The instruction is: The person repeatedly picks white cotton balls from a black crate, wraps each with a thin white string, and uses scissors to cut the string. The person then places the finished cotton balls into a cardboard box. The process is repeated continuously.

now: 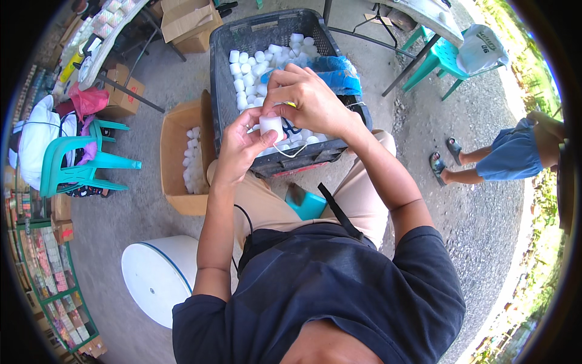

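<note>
Over the near part of a black plastic crate (219,79), my left hand (237,148) grips a short white candle (271,127) between thumb and fingers. Its shape is a plain cylinder, and a thin pale string loops below it. My right hand (310,100) is bent over the candle's far end with thumb and fingertips pinched together. What those fingertips hold, if anything, is hidden. Many similar white candles (248,79) lie loose in the crate beneath my hands. A blue cloth-like piece (339,77) hangs over the crate's right side.
Left of the crate stands an open cardboard box (171,159) with more white cylinders. Nearer is a white drum (154,282). A teal chair (73,158) bears clothes and bags. At the right are another person's legs (470,167) and a teal chair (441,60) beside a table (424,15).
</note>
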The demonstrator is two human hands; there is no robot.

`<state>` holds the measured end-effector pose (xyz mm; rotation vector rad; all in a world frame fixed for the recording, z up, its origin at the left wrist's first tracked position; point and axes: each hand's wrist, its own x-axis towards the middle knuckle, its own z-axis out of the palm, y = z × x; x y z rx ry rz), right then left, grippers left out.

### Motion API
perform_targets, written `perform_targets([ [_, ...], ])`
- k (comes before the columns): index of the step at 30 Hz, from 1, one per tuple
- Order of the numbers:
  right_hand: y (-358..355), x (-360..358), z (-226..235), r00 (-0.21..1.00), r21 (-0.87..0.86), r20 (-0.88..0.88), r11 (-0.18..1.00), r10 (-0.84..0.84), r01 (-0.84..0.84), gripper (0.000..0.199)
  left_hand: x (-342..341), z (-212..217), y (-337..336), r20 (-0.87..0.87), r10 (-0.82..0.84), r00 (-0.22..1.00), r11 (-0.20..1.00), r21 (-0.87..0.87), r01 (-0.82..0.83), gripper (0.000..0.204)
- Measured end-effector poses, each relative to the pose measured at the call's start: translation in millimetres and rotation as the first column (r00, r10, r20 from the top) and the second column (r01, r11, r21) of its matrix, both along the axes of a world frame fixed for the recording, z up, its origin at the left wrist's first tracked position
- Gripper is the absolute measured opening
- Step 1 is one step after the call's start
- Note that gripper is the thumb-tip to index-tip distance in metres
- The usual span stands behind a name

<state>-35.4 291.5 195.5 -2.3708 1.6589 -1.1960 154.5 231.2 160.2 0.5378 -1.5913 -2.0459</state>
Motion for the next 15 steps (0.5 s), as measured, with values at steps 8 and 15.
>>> perform_targets([
  [8,9.3,9.4,-11.0,0.852,-0.018,0.464,0.958,-0.244,0.285,0.008,-8.8,-14.4,5.5,-0.141,0.235,0.962,0.971,-0.002,-0.238,0.024],
  [15,23.9,28.5,-27.1,0.917,-0.102,0.379,0.979,-0.124,0.174,0.009,-18.3,-17.2,4.5,-0.110,0.155,0.982,0.985,0.090,-0.145,0.016],
])
